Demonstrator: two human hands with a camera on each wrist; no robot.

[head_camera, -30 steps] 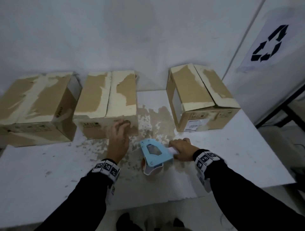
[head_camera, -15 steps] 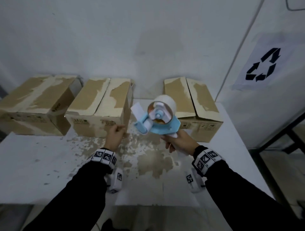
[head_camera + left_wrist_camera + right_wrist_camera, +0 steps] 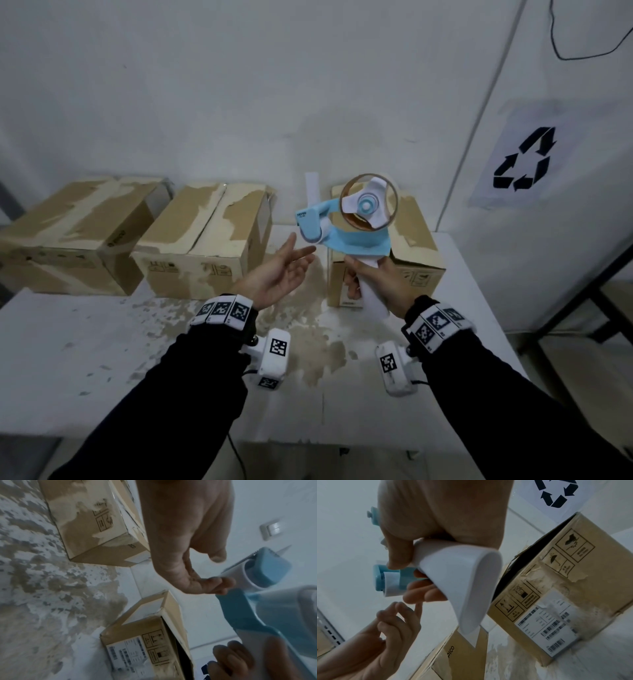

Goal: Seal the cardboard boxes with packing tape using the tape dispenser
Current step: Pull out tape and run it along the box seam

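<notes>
The right hand [image 3: 380, 281] grasps the white handle of the tape dispenser [image 3: 346, 219], raised above the surface [image 3: 102, 359] in front of the right box [image 3: 416, 246]. The left hand [image 3: 274, 274], fingers [image 3: 221, 582] released and extended, reaches toward the roller end. Judged step: preparing the tape; no box is sealed yet. The next move calls for finding the free tape end. The middle box [image 3: 205, 236] and left box [image 3: 78, 226] stand against the wall; open surface lies nearer the person.

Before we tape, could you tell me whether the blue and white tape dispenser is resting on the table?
No, the right hand holds the blue and white tape dispenser up by its handle.
</notes>
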